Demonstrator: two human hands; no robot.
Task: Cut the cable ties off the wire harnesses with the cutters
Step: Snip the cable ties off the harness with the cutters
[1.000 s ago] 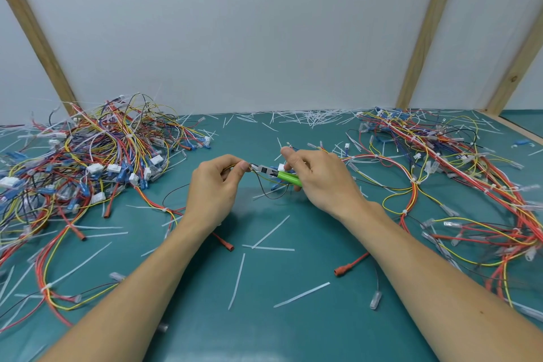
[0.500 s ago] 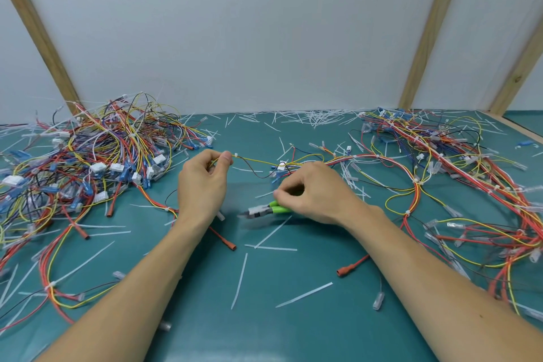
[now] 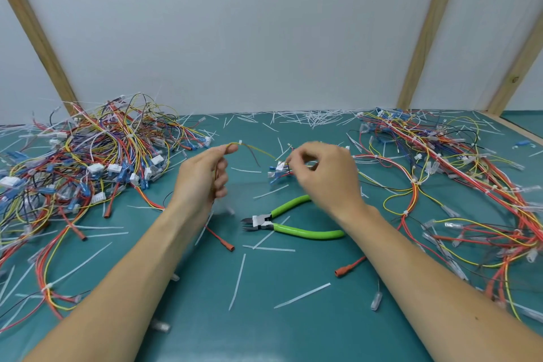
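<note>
The green-handled cutters (image 3: 291,222) lie on the teal table (image 3: 293,332), jaws pointing left, just below and between my hands, with neither hand on them. My left hand (image 3: 205,176) pinches a thin yellow wire (image 3: 258,151) of a harness, with a small white cable tie (image 3: 240,142) just beyond my fingertips. My right hand (image 3: 326,173) pinches the same harness further right, near its white and blue connectors (image 3: 277,170). The wire arcs between both hands above the table.
A tangled pile of coloured harnesses (image 3: 88,161) fills the left of the table; a looser spread of harnesses (image 3: 455,173) covers the right. Cut white ties (image 3: 311,117) litter the surface and back edge. Wooden posts (image 3: 426,29) stand against the white wall.
My right hand has put the cutters down on the table and moved up to the harness. My left hand has lifted the yellow wire higher.
</note>
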